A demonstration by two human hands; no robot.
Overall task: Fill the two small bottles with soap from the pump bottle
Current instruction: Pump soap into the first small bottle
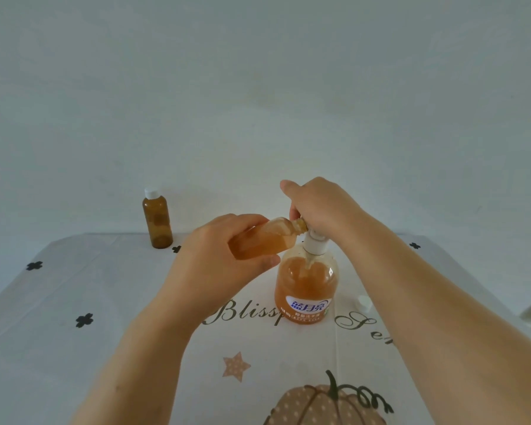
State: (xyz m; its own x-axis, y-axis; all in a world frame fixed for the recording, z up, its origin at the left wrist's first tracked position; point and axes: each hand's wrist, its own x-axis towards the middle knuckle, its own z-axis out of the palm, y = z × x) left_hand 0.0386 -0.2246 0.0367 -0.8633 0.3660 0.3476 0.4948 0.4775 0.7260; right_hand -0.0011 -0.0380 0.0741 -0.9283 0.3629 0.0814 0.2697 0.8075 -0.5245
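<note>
Both forearms enter from the near edge and converge toward the centre.

Left forearm (141, 348): bare, angled up and to the right, wrist straight.

Left hand (224, 256): raised above the surface, back of the hand toward the camera. The fingers wrap over the top of the small bottle (261, 240) and the thumb (267, 261) supports it from below.

Right forearm (426, 302): bare, angled up and to the left, wrist bent slightly downward.

Right hand (322, 207): positioned palm-down on top of the pump bottle (307, 286), farther away than the left hand. The fingers curl down over the pump. One digit (285, 184) extends to the left. The two hands are just beside each other.
</note>
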